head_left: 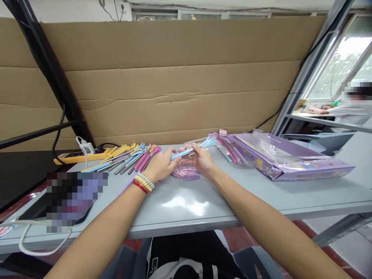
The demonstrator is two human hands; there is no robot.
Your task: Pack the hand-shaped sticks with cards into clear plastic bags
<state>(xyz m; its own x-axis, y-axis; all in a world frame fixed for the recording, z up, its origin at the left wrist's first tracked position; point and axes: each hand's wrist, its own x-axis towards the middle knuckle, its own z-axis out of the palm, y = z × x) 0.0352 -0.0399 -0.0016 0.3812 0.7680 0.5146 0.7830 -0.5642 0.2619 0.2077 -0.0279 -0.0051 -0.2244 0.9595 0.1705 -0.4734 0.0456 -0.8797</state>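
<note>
My left hand [161, 166] and my right hand [202, 160] meet over the middle of the grey table [186, 201], both gripping one light-blue pen [186, 152] with a paw-shaped top that points right. My left wrist wears several bead bracelets. Under the hands lies a small stack of purple printed cards [186, 173]. A clear plastic sleeve [194, 144] lies just behind the pen.
A spread of yellow, blue and pink pens [128, 157] lies at the left. More pink pens [228, 149] and an open purple box [286, 159] lie at the right. A yellow power strip [78, 156] sits far left. Cardboard lines the wall; a person sits far right.
</note>
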